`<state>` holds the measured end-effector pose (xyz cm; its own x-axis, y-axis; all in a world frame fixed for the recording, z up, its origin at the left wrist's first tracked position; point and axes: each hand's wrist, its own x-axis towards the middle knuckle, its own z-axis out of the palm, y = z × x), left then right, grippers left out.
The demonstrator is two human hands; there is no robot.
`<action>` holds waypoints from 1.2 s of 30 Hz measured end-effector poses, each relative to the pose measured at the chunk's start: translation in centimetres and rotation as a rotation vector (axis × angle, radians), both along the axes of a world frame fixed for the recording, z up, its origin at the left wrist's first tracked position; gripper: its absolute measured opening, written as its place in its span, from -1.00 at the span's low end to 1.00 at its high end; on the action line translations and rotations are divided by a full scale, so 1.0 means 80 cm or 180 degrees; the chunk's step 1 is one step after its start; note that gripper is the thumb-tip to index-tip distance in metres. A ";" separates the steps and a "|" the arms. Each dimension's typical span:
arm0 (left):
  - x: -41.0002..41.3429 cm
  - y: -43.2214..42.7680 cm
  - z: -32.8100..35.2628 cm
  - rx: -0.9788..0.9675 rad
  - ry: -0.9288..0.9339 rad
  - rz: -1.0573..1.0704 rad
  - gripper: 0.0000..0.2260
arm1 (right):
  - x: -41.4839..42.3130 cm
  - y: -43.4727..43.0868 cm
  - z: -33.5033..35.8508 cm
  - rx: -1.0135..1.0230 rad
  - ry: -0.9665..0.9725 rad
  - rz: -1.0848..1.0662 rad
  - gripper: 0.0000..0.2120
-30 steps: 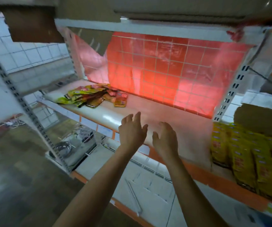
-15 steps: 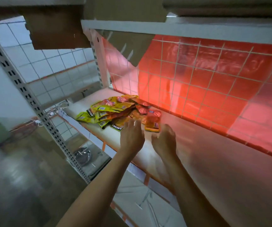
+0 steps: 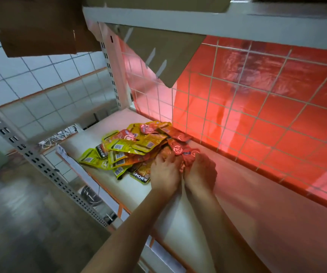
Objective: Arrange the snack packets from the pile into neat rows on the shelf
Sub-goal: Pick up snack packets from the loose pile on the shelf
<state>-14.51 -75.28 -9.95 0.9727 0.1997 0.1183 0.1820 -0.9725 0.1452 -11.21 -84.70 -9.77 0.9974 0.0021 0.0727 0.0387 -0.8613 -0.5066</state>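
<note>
A loose pile of snack packets (image 3: 135, 144), yellow-green, orange and red, lies on the white shelf (image 3: 178, 223) towards its left end, against the back. Both my hands are at the pile's near right edge, side by side. My left hand (image 3: 164, 174) has its fingers curled into the orange packets there. My right hand (image 3: 200, 172) grips a crumpled red packet (image 3: 180, 149) that sticks up between the two hands. The fingertips of both hands are hidden among the packets.
A wire grid backed by a red sheet (image 3: 257, 105) closes the shelf's rear. A cardboard flap (image 3: 158, 56) hangs down from the shelf above, over the pile. A perforated upright post (image 3: 40, 164) stands at the left front. Bare shelf runs to the right.
Both hands have reached forward from the shelf's front edge to the pile and closed on packets. The view has swung left and nearer to the pile.
</note>
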 end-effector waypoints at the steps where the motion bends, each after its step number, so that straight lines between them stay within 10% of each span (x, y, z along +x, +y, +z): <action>1: -0.002 -0.002 -0.003 0.0080 -0.0046 0.0017 -0.69 | 0.000 -0.004 0.000 0.0021 0.0045 0.0017 -0.57; 8: -0.025 -0.029 0.004 -0.0120 -0.0717 0.0046 -0.85 | -0.018 -0.032 0.012 0.0130 0.0195 0.0268 -0.66; 13: -0.047 -0.041 -0.001 -0.0515 -0.0252 0.0225 -0.58 | -0.049 -0.062 0.024 0.0896 0.0278 -0.0105 -0.71; 18: -0.081 -0.057 0.013 -0.1873 -0.0257 0.0429 -0.18 | -0.096 -0.097 0.027 0.1469 0.0114 -0.0670 -0.73; 29: -0.202 -0.149 0.036 -0.3581 -0.0331 -0.0632 -0.41 | -0.236 -0.194 0.040 0.2288 -0.0197 -0.1360 -0.75; 36: -0.236 -0.235 0.042 -0.4368 0.0312 -0.0992 -0.03 | -0.306 -0.276 0.054 0.2460 -0.0425 -0.1978 -0.76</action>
<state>-33.40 -94.08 -6.56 0.9906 -0.1225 -0.0616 0.0530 -0.0716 0.9960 -35.65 -106.74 -5.41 0.7890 -0.6120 -0.0544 -0.2090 -0.1841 -0.9604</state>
